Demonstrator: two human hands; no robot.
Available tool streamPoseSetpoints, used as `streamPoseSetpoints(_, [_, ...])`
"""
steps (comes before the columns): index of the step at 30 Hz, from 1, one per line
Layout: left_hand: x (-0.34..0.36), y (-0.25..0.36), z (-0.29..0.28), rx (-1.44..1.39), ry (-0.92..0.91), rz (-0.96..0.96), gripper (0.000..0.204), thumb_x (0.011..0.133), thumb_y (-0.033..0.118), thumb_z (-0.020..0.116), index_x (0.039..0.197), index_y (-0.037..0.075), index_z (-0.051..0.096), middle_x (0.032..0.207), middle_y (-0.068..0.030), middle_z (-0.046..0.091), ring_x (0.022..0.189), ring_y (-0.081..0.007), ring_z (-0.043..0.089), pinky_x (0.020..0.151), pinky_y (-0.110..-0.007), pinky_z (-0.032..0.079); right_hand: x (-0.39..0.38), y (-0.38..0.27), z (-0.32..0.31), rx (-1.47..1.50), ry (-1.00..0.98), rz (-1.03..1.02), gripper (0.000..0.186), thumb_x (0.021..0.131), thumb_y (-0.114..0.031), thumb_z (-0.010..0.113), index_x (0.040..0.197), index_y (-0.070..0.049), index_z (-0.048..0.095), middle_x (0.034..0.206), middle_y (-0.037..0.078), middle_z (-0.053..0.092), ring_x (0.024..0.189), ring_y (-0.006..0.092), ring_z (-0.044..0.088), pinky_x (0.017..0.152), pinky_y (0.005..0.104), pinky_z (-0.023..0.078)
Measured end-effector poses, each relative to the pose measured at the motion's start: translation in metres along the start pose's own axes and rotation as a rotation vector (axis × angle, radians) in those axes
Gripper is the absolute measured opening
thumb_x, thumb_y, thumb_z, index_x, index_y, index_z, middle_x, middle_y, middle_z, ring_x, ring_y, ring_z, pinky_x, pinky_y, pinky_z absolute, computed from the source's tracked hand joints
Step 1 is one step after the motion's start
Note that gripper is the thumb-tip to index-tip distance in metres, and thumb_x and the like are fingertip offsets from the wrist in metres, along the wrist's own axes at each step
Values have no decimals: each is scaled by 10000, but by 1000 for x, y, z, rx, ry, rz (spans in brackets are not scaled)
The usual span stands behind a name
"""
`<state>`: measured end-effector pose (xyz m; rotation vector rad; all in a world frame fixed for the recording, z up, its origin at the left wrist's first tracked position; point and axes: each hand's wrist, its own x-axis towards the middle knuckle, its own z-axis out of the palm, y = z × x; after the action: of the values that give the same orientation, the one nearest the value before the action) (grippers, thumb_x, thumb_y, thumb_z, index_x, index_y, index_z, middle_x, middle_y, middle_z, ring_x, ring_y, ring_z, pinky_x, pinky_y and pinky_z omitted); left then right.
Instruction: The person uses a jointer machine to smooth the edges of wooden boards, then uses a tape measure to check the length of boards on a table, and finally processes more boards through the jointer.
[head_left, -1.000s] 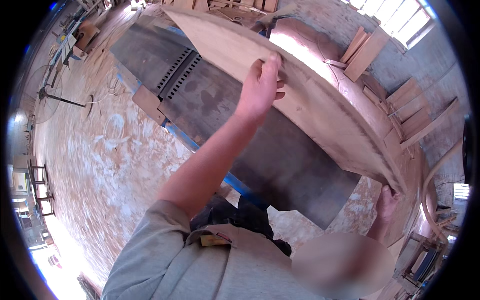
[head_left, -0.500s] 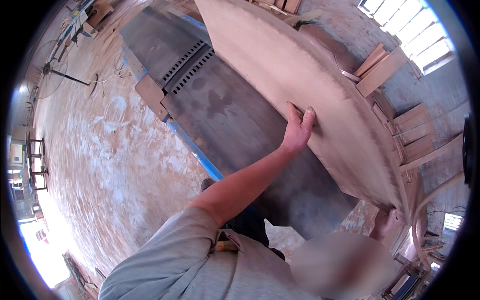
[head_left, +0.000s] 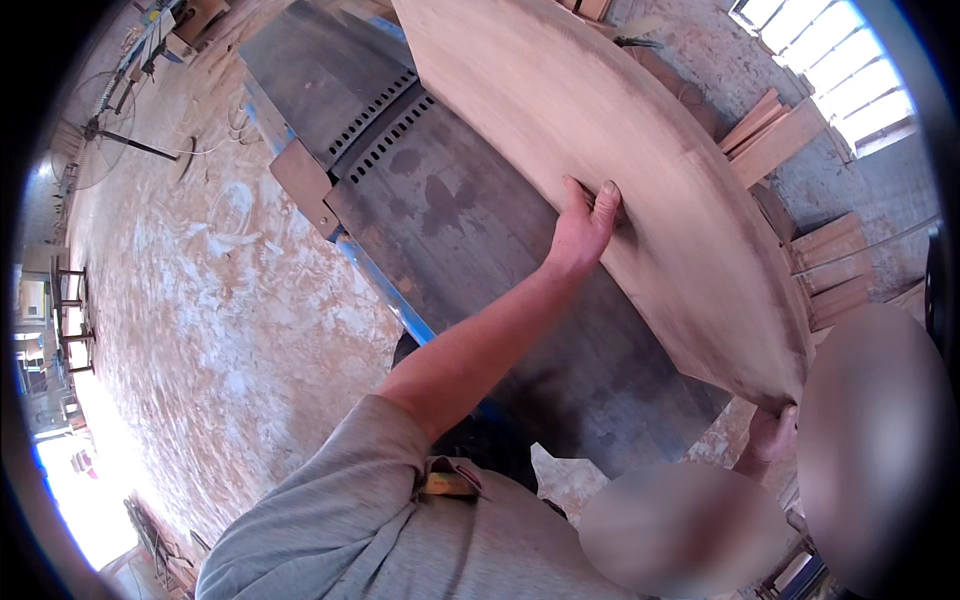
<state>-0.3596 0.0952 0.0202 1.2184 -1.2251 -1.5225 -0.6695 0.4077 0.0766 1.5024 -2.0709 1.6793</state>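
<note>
A wide pale wooden board with a curved, darker outer edge leans over the dark metal table of a woodworking machine. My left hand grips the board's inner edge near the middle, its thumb lying on the face; its other fingers are partly hidden at the edge. At the board's near end, my right hand is closed round the lower corner. Its fingertips are mostly out of sight, and a blurred patch covers part of that forearm. Two rows of slots cross the metal table beyond my left hand.
A brown plate and a blue machine side flank the table on the left. Offcut planks lean by the barred window at right. A round-caged fan stands far left on the dusty floor.
Both hands and the board have shifted slightly forward over the metal table. The board's face shows at a slightly different tilt. A second blurred patch now covers the lower right.
</note>
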Motion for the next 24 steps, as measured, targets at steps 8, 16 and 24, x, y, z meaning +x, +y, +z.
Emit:
streamPoseSetpoints(8, [53,4,-52,42,-32,-32,1053,918,650,461,1435,-182,75,1300,-332,508,1250,-361,506,1017,-348,406,3,1,53,678,-38,336,489,981,-360,497,1310,1,515,1356,124,521,1263,249,489,1075,393,383])
streamPoseSetpoints(16, [105,29,-111,-35,4,3,909,926,636,469,1329,-165,324,1179,-263,580,1111,-300,568,947,-357,437,32,-44,146,-350,67,-57,278,802,-235,700,1014,-59,662,1014,115,701,884,306,690,779,355,557])
streamPoseSetpoints(24, [196,55,-209,-75,1,-85,699,921,643,479,1235,19,505,1129,-124,566,1025,-214,545,948,-397,451,66,-109,281,307,20,363,451,828,-257,688,1186,-26,542,1198,110,575,1073,297,562,928,412,454])
